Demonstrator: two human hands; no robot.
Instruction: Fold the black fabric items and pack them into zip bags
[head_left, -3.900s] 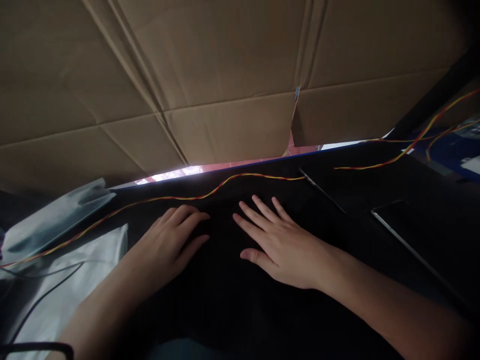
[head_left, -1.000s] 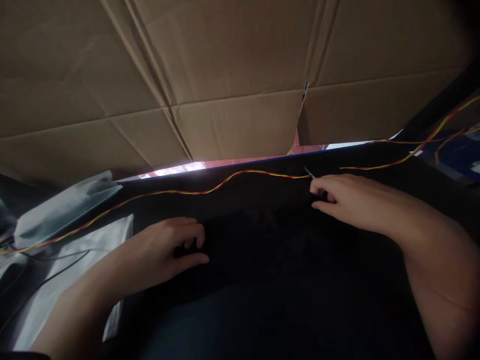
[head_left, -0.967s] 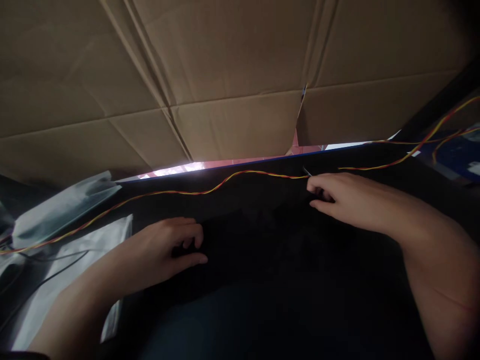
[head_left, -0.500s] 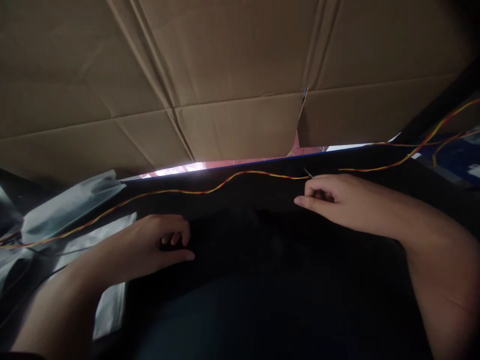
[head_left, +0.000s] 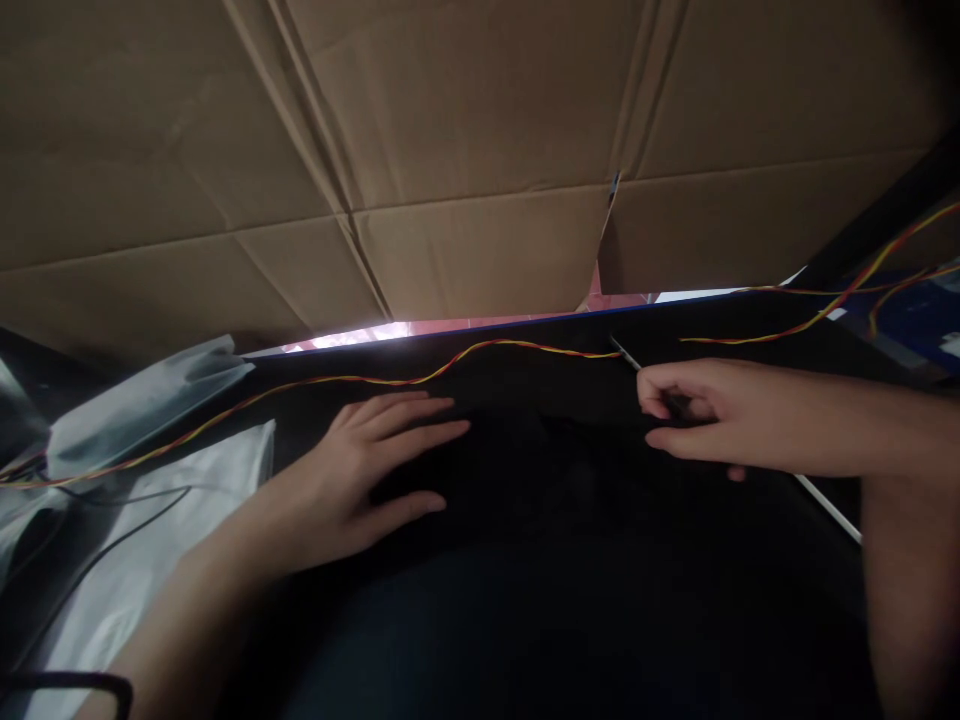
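The left hand (head_left: 375, 462) has advanced and spread its fingers, now released. The right hand (head_left: 701, 412) is curled at the thin dark device (head_left: 625, 352) on the table (head_left: 540, 385); grip cannot be determined. The device's pale edge slants upper left to lower right, meeting the red-yellow cable (head_left: 495, 343).

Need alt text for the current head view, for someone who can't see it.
Two bare hands are over a dark surface: the left hand open, the right hand curled near a dark flat object, its grip unclear. Red-and-yellow twisted wire runs beyond them, pale plastic bags lie at the left, and creased cardboard rises behind.
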